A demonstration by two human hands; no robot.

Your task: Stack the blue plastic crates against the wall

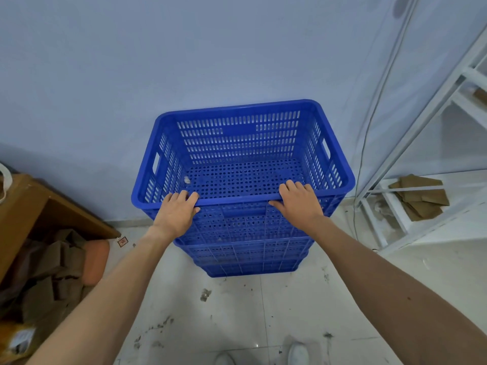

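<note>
A stack of blue perforated plastic crates stands on the tiled floor against the pale wall. The top crate (237, 138) is open and empty except for a small scrap inside. Lower crates (247, 256) show beneath it. My left hand (176, 212) rests on the near rim at the left, fingers hooked over the edge. My right hand (297, 201) holds the same near rim to the right, fingers over the edge.
A brown cardboard box (31, 206) with paper scraps lies tipped at the left. A white metal shelf rack (411, 164) with cardboard pieces stands at the right, and a cable (369, 127) hangs down the wall. The floor (237, 312) has dirt specks; my shoes show at the bottom.
</note>
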